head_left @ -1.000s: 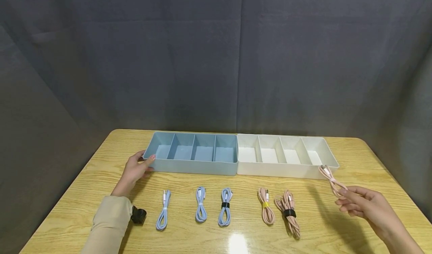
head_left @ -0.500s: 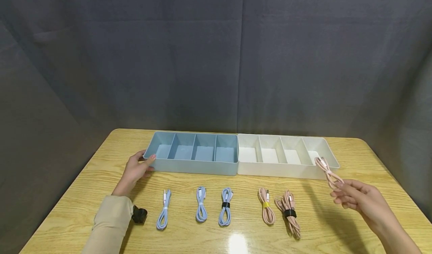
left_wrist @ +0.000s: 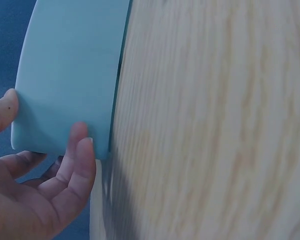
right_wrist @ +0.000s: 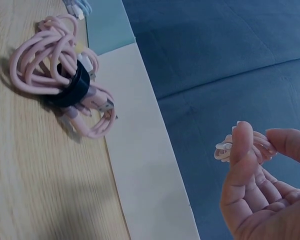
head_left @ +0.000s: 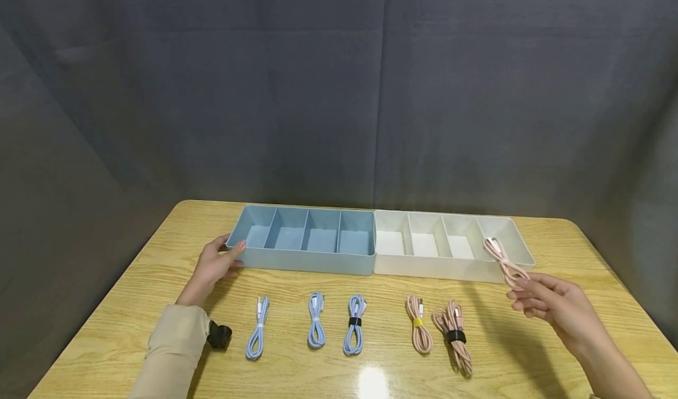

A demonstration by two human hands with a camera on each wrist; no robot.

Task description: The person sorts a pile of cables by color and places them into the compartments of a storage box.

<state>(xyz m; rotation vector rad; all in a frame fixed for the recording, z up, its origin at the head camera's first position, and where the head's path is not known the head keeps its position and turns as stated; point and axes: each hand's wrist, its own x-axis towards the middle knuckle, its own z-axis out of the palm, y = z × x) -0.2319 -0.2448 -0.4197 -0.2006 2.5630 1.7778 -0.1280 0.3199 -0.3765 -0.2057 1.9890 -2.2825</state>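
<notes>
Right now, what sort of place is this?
Likely a staged tabletop recording setup: plain dark cloth hangs behind a wooden table, where five bundled cables lie spaced out in front of a blue tray and a white tray.

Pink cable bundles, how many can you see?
3. The right hand pinches one pink bundle; a yellow-tied bundle and, just right of it, a black-strapped bundle lie on the table before the white tray. Part of its inside is hidden, so another might be there.

A wood-grain table [head_left: 296, 375] bears a blue tray [head_left: 307, 261], a white tray [head_left: 424, 265], three blue cables [head_left: 316, 322] and two pink cables [head_left: 419, 323].
</notes>
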